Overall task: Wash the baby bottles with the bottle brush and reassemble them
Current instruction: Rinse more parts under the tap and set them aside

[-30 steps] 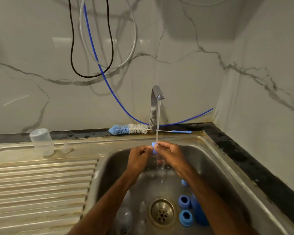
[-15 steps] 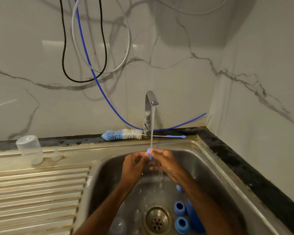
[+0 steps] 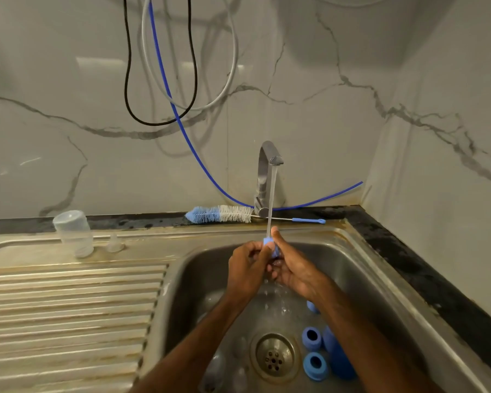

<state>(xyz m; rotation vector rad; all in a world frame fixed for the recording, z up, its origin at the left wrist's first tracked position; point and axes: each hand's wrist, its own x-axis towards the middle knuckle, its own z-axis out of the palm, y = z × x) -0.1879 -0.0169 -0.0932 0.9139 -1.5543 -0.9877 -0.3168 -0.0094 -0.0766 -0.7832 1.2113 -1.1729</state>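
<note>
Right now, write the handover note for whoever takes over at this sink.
Left hand and right hand: both hold a small blue part under the running tap.
Brush: idle on the ledge behind the sink.
Drainboard: a clear bottle upside down, a clear teat beside it.
In the sink: blue rings, a larger blue piece, clear parts near the drain.
Done: apparently that bottle and teat.
Left: finish this part, wash the rest, reassemble.
</note>
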